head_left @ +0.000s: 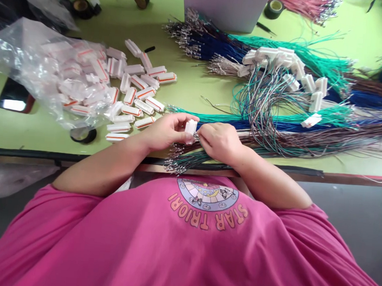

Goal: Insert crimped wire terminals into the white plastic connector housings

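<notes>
My left hand [170, 132] is closed on a white plastic connector housing [190, 127], thumb below and fingers behind it. Right beside it, my right hand [220, 140] pinches the end of a wire [196, 136] against the connector's right side; the wire's tip and how deep it sits are hidden. Under and past both hands run bundles of wires: green wires [209, 117], brown wires [276, 133] and dark green wires [190, 159] with metal terminals at their left ends. Loose white connectors with orange strips [146, 93] lie left of my left hand.
A clear plastic bag [30, 57] of connectors lies at the left, near a phone [16, 96] and a tape roll [83, 134]. Wired connectors [275, 57] rest on the bundles at the right. A grey box [223, 8] stands at the back. The table edge [78, 157] is close to my body.
</notes>
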The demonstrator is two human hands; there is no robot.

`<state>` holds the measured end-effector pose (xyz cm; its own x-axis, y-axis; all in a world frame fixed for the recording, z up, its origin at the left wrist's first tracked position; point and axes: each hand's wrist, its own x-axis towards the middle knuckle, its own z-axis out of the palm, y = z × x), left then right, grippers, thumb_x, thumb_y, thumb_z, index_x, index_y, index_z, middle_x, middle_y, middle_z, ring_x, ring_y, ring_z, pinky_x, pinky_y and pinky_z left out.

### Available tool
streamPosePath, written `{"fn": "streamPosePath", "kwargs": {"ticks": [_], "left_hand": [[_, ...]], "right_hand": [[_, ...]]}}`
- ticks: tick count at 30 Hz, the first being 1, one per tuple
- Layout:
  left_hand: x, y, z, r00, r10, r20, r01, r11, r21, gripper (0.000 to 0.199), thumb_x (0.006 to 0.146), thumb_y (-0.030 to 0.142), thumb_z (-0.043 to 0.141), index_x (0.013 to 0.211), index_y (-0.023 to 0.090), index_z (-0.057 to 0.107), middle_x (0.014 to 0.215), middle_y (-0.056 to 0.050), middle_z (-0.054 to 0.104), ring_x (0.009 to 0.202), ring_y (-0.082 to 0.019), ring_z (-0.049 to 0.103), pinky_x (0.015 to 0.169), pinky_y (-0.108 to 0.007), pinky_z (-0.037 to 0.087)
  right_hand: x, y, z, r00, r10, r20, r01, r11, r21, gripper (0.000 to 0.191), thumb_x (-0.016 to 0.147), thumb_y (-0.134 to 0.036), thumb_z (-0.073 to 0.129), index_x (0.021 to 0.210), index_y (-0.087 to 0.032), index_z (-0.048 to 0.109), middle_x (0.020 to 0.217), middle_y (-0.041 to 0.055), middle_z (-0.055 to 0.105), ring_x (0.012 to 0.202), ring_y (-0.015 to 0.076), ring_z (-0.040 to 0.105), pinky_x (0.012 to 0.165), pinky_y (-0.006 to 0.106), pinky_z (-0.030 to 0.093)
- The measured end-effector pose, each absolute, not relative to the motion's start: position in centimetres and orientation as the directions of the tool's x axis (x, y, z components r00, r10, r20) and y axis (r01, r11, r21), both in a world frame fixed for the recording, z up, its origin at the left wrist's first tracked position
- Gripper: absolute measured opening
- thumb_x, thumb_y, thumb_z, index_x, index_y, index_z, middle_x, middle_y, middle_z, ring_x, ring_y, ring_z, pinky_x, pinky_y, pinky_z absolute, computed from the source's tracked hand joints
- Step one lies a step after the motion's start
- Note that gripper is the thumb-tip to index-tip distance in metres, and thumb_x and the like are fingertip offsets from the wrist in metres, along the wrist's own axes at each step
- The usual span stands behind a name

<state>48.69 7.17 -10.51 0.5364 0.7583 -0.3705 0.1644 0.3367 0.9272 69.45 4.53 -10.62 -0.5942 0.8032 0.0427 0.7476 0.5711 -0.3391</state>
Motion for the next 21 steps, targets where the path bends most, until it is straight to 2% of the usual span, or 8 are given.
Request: {"fn": "streamPosePath", "kwargs": {"ticks": [6,11,16,18,21], "left_hand": [[48.9,7.1,-10.6,0.505,0.793,-0.340,0.127,0.321,0.938,0.061,0.065,0.034,0.088,0.116,0.014,0.062,0.084,-0.003,0.070,0.071,-0.016,0.067,0.071,-0.031,0.055],[49.0,6.9,-10.7,0.562,0.764,-0.317,0.147,0.285,0.947,0.058,0.062,0.034,0.089,0.111,0.014,0.065,0.082,-0.002,0.070,0.071,-0.015,0.065,0.072,-0.032,0.055],[48.4,6.9,-10.5,0.582,0.739,-0.338,0.228,0.251,0.941,0.055,0.066,0.032,0.086,0.113,0.015,0.064,0.085,-0.003,0.071,0.072,-0.016,0.067,0.070,-0.031,0.055],[48.1,7.0,-10.2,0.609,0.703,-0.368,0.349,0.179,0.920,0.053,0.070,0.032,0.083,0.118,0.016,0.066,0.085,-0.004,0.072,0.074,-0.018,0.068,0.070,-0.031,0.054],[47.7,7.1,-9.7,0.632,0.663,-0.400,0.525,0.013,0.851,0.049,0.073,0.032,0.079,0.119,0.017,0.070,0.091,-0.005,0.075,0.079,-0.019,0.069,0.071,-0.030,0.052]], "right_hand": [[69.1,4.8,-10.9,-0.491,0.869,0.068,0.694,0.437,-0.573,0.023,0.093,-0.021,0.045,0.089,-0.014,0.067,0.083,0.0077,0.069,0.071,0.0150,0.053,0.068,0.028,0.035],[68.9,4.6,-11.1,-0.520,0.852,0.058,0.672,0.449,-0.589,0.025,0.094,-0.020,0.044,0.086,-0.014,0.066,0.082,0.0079,0.069,0.070,0.0151,0.052,0.069,0.029,0.034],[71.2,6.5,-10.4,-0.602,0.798,0.021,0.548,0.432,-0.716,0.024,0.093,-0.026,0.051,0.082,-0.016,0.071,0.077,0.0026,0.069,0.069,0.0128,0.055,0.068,0.026,0.037],[72.2,7.4,-10.2,-0.545,0.838,0.041,0.622,0.436,-0.651,0.027,0.094,-0.028,0.052,0.086,-0.016,0.075,0.081,0.0041,0.071,0.075,0.0151,0.058,0.071,0.028,0.038],[72.4,7.9,-10.3,-0.534,0.845,0.013,0.763,0.489,-0.423,0.025,0.091,-0.025,0.055,0.093,-0.016,0.078,0.093,0.0098,0.074,0.086,0.0210,0.061,0.074,0.032,0.037]]}}
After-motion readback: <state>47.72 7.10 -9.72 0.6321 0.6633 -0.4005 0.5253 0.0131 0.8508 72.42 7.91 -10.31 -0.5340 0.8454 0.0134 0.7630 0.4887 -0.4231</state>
